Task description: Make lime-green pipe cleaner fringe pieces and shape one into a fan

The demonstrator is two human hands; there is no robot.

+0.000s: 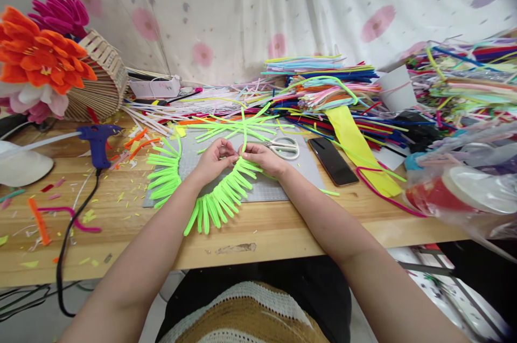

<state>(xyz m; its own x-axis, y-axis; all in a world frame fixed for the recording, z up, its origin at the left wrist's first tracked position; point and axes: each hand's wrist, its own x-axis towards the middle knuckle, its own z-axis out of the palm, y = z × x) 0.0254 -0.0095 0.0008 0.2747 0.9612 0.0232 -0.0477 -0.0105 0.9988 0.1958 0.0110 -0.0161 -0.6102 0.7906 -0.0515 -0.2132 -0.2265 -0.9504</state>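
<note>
A curved green pipe-cleaner fringe (220,200) hangs in looped petals below my hands, and its other end curls up at the left of the grey cutting mat (278,193). My left hand (217,160) has its fingers bent together at the end of the fringe. Close beside it, my right hand (263,159) pinches the fringe's end, where a green stem stands upright between the hands. Loose green pipe cleaners (226,127) lie crossed behind them. White-handled scissors (284,148) rest just beyond my right hand.
A black phone (333,161) lies right of the mat, near a yellow strip (361,149). At left are a blue glue gun (97,144) with its cord, scraps and an orange flower (42,52). Pipe-cleaner bundles (327,90) fill the back; a plastic-wrapped roll (464,189) sits right.
</note>
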